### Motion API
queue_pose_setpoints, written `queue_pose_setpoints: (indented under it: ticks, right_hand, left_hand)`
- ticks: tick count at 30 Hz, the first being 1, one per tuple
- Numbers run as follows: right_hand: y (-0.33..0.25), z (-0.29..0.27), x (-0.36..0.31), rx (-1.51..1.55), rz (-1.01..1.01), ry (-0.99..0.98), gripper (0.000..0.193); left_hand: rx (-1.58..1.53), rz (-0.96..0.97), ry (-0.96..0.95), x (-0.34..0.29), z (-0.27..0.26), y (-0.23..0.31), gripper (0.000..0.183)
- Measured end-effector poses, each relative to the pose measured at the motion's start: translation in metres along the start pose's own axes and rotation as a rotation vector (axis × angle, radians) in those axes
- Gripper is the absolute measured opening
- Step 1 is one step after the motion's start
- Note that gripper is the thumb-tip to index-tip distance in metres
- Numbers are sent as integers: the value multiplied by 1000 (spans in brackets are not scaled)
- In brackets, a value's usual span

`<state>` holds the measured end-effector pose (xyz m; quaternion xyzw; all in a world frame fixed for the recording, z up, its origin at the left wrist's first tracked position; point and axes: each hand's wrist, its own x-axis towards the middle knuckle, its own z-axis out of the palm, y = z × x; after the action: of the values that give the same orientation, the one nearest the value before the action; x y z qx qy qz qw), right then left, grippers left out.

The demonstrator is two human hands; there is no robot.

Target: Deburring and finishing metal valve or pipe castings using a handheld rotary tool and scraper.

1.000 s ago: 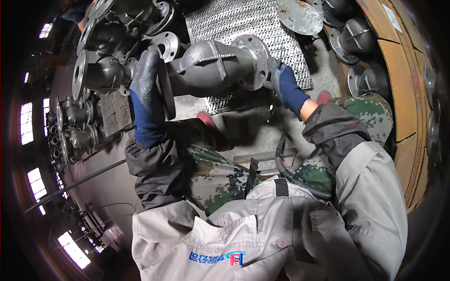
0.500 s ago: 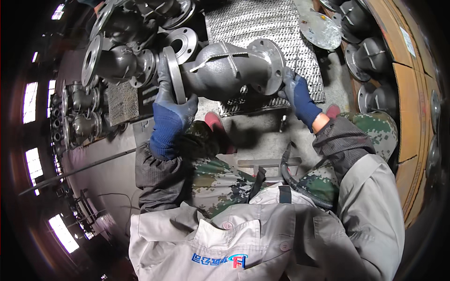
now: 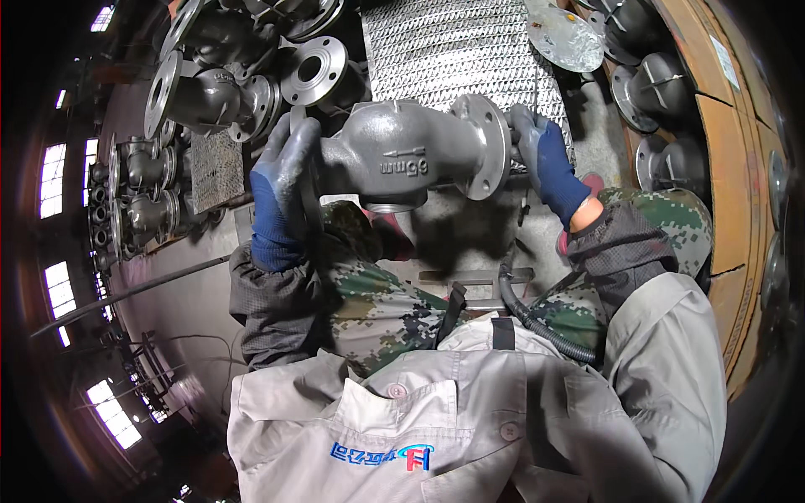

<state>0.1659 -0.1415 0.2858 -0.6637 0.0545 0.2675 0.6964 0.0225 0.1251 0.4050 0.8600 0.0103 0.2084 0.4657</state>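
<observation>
Between my hands a grey cast-metal valve body (image 3: 390,151) lies sideways, with a round flange at each end. Raised markings on its side face me, and a third, round opening points down toward my lap. My left hand (image 3: 285,168), in a blue knit glove with a grey coated palm, is wrapped round the left flange. At the right flange (image 3: 484,147), my right hand (image 3: 537,151), gloved alike, has its fingers against the outer face; some fingertips are hidden. Below the valve body is the near end of a ridged metal plate (image 3: 461,54).
More flanged valve bodies (image 3: 210,96) are piled at the left, one with its flange (image 3: 314,71) facing up. Others (image 3: 658,88) stand at the right beside a cardboard box (image 3: 725,184). A round metal disc (image 3: 566,38) lies past the plate. A black hose (image 3: 537,314) runs by my lap.
The valve body has been rolled between my hands, so the cross-shaped rib has turned out of sight and the raised markings and lower opening show. My left hand has turned with the flange.
</observation>
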Motion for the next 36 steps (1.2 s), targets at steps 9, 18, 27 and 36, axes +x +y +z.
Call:
queue_pose_setpoints:
  ticks: [9,18,27,36]
  right_hand:
    - [-7,-4,18,192,-71,56,36]
    - [-50,-15,11,254,-133,0,49]
    - [-89,-3,-39,31,-388,-323,45]
    - [-83,40,-98,3,-264,-261,34]
  left_hand:
    - [-153,-376,100,17,-3,2,39]
    - [-872,-477,307,35,-1,12,36]
    - [-427,-383,15,30,20,55,40]
    - [-156,-235,-128,81,34,11,45]
